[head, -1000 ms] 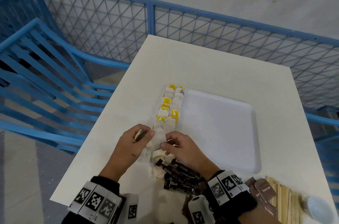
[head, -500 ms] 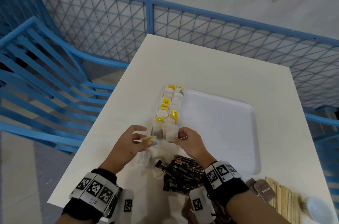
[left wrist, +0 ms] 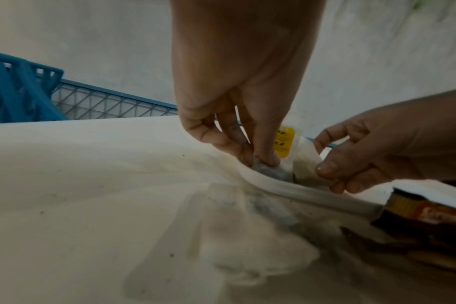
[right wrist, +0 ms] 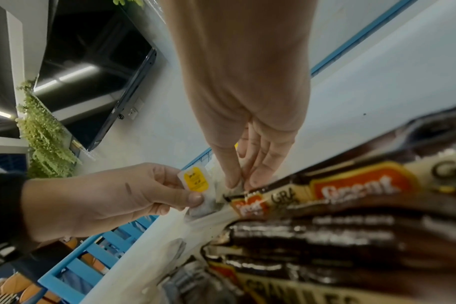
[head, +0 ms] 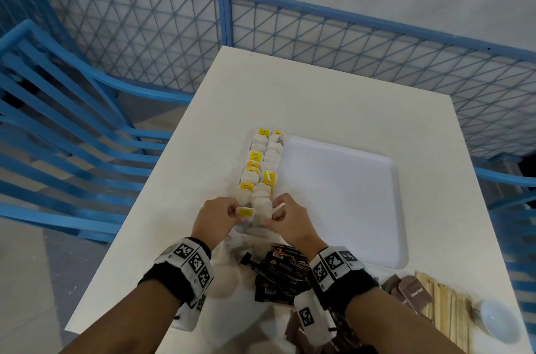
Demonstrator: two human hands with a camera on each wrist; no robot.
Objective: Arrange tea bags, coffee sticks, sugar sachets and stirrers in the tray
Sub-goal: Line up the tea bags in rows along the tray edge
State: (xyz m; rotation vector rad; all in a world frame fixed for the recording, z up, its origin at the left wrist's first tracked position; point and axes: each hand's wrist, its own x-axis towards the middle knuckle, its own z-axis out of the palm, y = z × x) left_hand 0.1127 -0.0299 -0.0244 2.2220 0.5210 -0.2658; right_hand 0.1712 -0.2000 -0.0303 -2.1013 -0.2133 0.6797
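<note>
A white tray (head: 342, 197) lies mid-table, with two rows of tea bags (head: 261, 168) with yellow tags along its left edge. At the near end of those rows my left hand (head: 236, 213) pinches a tea bag (head: 246, 211) with its yellow tag (right wrist: 195, 181) facing up. Beside it my right hand (head: 274, 214) pinches a second tea bag (head: 262, 207) between thumb and fingers. Both bags stand just inside the tray rim (left wrist: 299, 191). In the left wrist view my left hand (left wrist: 263, 162) presses its bag down while the right hand (left wrist: 323, 170) holds the other bag (left wrist: 306, 158).
A pile of dark coffee sticks (head: 278, 275) lies near my wrists, with loose tea bags (head: 226, 281) to its left. Brown sugar sachets (head: 412, 292), wooden stirrers (head: 443, 307) and a small white bowl (head: 496, 321) sit at the near right. A blue railing (head: 223, 5) borders the table.
Both hands have moved forward from the loose pile to the near end of the tea bag rows, each carrying a tea bag into the tray.
</note>
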